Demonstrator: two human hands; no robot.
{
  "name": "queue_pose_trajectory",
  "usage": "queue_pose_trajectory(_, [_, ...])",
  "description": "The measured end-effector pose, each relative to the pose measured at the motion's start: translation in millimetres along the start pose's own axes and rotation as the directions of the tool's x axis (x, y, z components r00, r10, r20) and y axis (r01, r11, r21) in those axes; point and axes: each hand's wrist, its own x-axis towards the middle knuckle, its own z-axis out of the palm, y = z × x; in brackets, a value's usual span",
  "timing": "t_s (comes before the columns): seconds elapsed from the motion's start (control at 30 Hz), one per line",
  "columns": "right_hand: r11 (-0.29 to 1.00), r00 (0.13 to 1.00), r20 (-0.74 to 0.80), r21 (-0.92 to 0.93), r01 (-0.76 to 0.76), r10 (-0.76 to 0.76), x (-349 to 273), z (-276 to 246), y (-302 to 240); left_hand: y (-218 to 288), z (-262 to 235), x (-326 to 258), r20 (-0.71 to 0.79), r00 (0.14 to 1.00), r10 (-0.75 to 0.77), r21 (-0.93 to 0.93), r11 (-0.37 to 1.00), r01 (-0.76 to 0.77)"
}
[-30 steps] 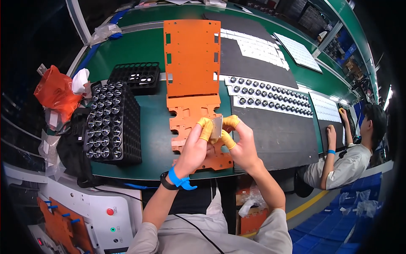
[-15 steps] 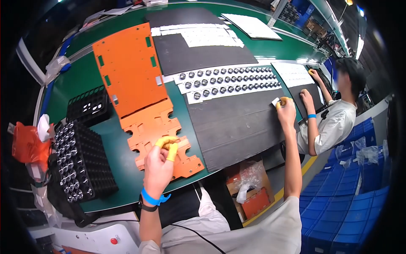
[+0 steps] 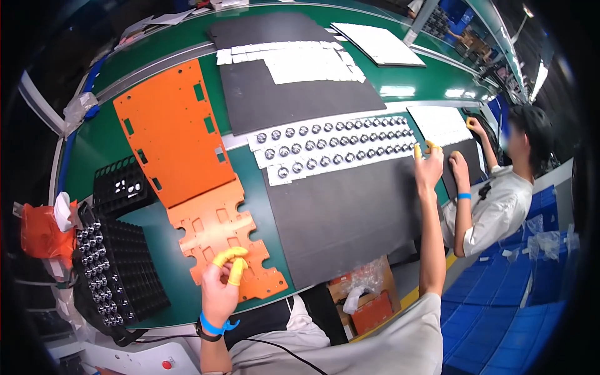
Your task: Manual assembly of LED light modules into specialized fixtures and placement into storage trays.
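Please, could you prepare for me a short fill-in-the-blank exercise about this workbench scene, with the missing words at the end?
1. The left hand is over a notched plate coloured ____.
2. Round parts sit on white strips in ____ rows.
3. The right hand is near the ____ end of these rows, as pictured.
4. A blue band circles the camera wearer's own ____ wrist.

Missing words: orange; three; right; left.
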Motion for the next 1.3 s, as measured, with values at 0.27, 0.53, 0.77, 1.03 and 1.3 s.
queue_pose_trajectory(0.27, [0.803, 0.873, 0.23, 0.539, 0.253, -0.43, 87, 94, -184, 6, -3, 3, 0.038, 0.999, -0.032, -0.006, 0.999, 0.032])
queue_pose_trajectory(0.53, [0.846, 0.671, 0.525, 0.413, 0.337, -0.523, 126, 223, -315, 70, 6, 37, 0.376, 0.902, -0.212, -0.192, 0.934, 0.3])
queue_pose_trajectory(0.77, [0.873, 0.569, 0.675, 0.255, 0.416, -0.469, 78, 234, -353, 99, 34, 74, 0.49, 0.87, -0.047, -0.247, 0.95, 0.19])
queue_pose_trajectory(1.03, [0.792, 0.558, 0.566, 0.493, 0.362, -0.607, 65, 183, -339, 99, 52, 125, 0.57, 0.821, -0.036, -0.3, 0.921, 0.249])
queue_pose_trajectory(1.3, [0.696, 0.646, 0.417, 0.672, 0.255, -0.64, 79, 175, -326, 77, 100, 210, 0.384, 0.919, -0.083, -0.43, 0.865, 0.258])
